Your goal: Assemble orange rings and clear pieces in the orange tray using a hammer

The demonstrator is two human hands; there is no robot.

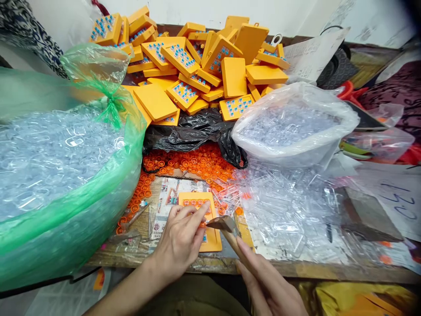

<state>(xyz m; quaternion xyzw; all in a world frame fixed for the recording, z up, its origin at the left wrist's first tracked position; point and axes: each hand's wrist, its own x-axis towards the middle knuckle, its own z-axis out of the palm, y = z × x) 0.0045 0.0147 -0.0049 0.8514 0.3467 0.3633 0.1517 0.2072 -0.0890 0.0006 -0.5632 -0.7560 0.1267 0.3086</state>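
Observation:
On the work surface lies a yellow-orange plastic panel (215,243), with rows of orange ring-shaped caps (189,202) in its upper part and blue-and-white pieces (204,238) lower down. My left hand (180,237) rests over the panel's left side. Its index finger reaches along the upper caps, while the thumb and other fingers close around a small orange cap (202,224). My right hand (266,281) grips the wooden handle of a hammer (225,224), whose dark metal head is close beside the left fingertips, over the panel. Part of the panel is hidden under the left hand.
Yellow panels (156,102) are heaped at the back. A green bag (131,175) of clear plastic parts stands left, a white bag (283,153) of them right. Loose orange caps (197,160), clear pieces (283,210) and a dark block (368,215) lie around.

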